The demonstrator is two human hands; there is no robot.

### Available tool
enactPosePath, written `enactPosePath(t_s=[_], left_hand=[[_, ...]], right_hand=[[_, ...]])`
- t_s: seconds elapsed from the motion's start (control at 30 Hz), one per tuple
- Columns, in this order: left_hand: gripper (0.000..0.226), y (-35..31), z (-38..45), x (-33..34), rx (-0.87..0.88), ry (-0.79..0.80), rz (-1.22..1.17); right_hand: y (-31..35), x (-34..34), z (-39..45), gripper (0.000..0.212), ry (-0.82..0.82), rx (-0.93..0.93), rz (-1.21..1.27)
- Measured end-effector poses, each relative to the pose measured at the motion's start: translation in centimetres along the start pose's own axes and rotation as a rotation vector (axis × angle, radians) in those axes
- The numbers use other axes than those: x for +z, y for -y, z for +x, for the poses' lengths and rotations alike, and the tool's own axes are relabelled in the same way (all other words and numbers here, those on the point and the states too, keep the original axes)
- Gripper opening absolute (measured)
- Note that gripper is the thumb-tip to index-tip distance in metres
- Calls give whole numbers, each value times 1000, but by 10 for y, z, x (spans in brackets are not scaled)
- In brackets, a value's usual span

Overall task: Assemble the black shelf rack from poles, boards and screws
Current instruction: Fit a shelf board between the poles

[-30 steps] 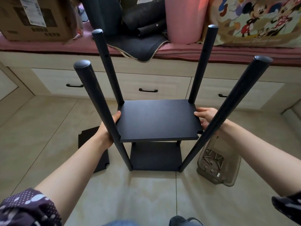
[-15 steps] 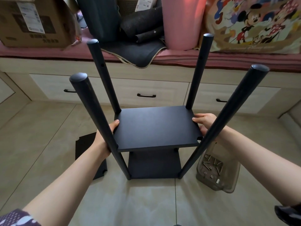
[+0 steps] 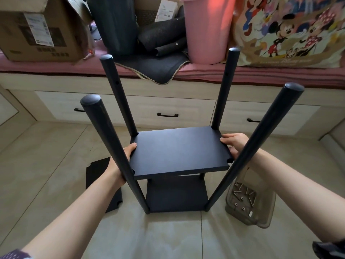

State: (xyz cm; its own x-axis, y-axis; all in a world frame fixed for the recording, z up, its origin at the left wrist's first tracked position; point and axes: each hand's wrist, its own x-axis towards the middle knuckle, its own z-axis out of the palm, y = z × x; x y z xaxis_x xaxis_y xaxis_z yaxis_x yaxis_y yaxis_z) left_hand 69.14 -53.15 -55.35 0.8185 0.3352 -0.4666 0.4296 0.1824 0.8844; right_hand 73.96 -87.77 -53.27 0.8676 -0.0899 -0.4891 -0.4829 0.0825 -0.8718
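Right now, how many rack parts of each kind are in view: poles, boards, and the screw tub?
Poles: 4
Boards: 3, one held, one at the base, one on the floor
Screw tub: 1
Total: 8

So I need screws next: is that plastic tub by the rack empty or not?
Not empty. The clear tub, lidless on the floor right of the rack, holds several loose screws.

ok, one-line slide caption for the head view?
Both hands hold a board level between four poles, above the bottom board.
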Motion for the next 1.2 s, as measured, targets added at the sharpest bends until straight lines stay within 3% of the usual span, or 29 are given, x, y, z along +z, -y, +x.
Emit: enactPosePath(t_s=[0.33,0.7,1.0,1.2], left_hand=[[22,6,2,-6,60,73,47],[25,24,10,-6,48,74,94],[38,14,7,-6,-59,89,123],[26,22,9,-9,52,98,115]], right_hand=[[-12,4,8,40,-32,3,-25],[-20,4,14,40,-56,4,-66],[-18,4,16,35,-77,-8,-119],[-22,2,13,38,-45,-19,-121]])
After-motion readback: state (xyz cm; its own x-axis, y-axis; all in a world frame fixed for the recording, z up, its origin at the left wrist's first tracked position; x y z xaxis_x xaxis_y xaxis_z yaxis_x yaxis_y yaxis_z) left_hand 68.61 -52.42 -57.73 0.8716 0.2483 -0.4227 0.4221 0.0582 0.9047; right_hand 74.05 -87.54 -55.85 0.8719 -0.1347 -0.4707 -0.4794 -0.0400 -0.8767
